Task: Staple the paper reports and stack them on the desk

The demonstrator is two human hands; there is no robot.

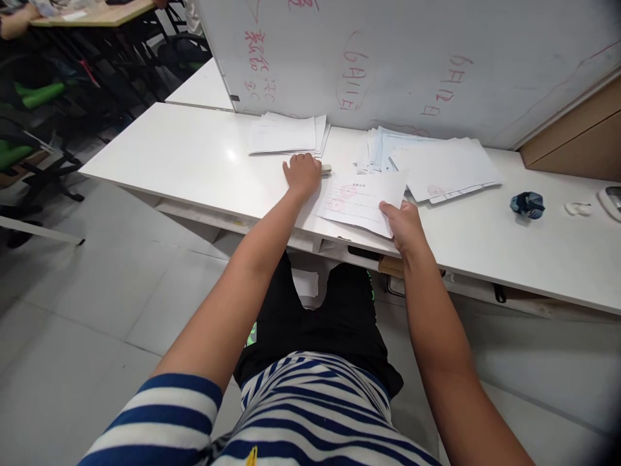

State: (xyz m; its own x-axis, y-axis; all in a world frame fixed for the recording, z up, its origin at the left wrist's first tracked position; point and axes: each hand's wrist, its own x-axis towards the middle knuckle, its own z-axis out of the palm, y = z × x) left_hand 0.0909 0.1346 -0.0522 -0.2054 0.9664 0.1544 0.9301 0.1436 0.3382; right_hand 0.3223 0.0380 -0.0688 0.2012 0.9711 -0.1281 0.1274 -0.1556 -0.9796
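Note:
My right hand (406, 225) pinches the right edge of a white sheet of paper (361, 202), thumb on top, fingers under it. Printed lines and red round stamp marks show on the sheet. At the sheet's left edge, my left hand (305, 176) is closed with its fingers curled. A small pale object (326, 169) sticks out at its right side; its kind is mostly hidden by the hand. Behind my left hand lies a stack of white papers (286, 134). Beyond the held sheet, to the right, a spread pile of papers (451, 165) rests on the table.
The long white table (194, 155) has open shelves below. A whiteboard (402, 58) with red handwriting stands along its back. To the right are a crumpled blue item (528, 204), a small white item (578, 208) and a cardboard box (577, 139). Green-seated chairs (39, 96) stand far left.

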